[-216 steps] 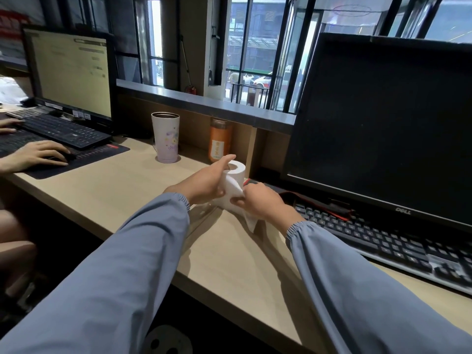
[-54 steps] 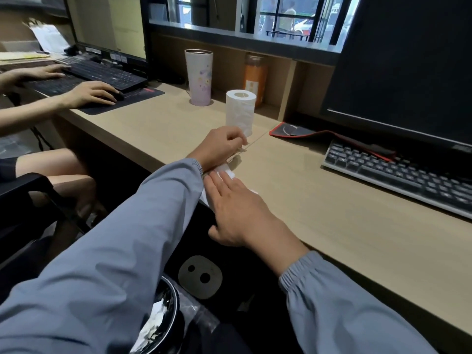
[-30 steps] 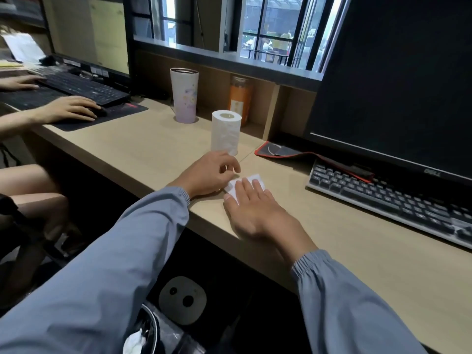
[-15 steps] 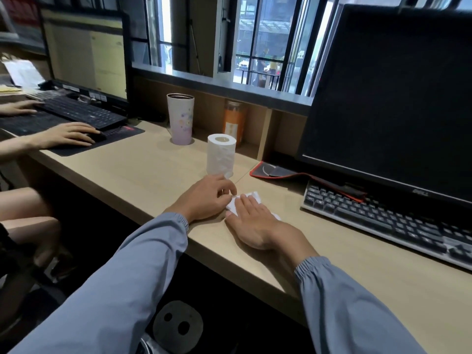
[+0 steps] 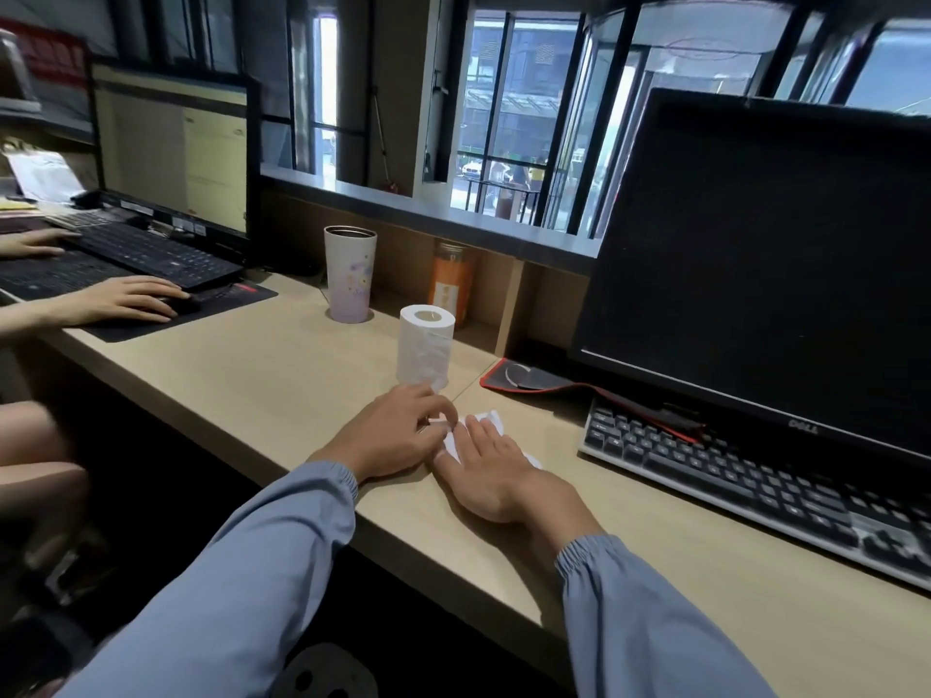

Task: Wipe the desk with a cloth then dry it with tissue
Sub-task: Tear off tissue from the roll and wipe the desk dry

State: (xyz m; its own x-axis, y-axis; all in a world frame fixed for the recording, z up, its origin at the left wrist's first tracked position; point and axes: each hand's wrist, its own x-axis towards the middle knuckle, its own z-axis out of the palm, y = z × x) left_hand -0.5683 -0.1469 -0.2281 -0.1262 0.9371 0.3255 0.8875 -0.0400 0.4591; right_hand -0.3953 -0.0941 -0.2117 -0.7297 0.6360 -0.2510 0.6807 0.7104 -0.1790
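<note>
A folded white tissue (image 5: 491, 420) lies on the light wooden desk (image 5: 282, 380), mostly hidden under my hands. My right hand (image 5: 491, 468) lies flat on it with straight fingers, pressing it onto the desk. My left hand (image 5: 398, 433) sits just to the left, its fingertips curled and pinching the tissue's left edge. A white tissue roll (image 5: 425, 351) stands upright right behind my left hand. No cloth is in view.
A black monitor (image 5: 766, 254) and keyboard (image 5: 755, 488) fill the right, with a red-edged mouse pad (image 5: 529, 380) by the roll. A pale tumbler (image 5: 349, 274) and orange bottle (image 5: 452, 282) stand behind. Another person's hand (image 5: 121, 299) holds a mouse at the left.
Both hands slid the tissue from the desk's front edge farther in, toward the roll. In the last half second they hardly move.
</note>
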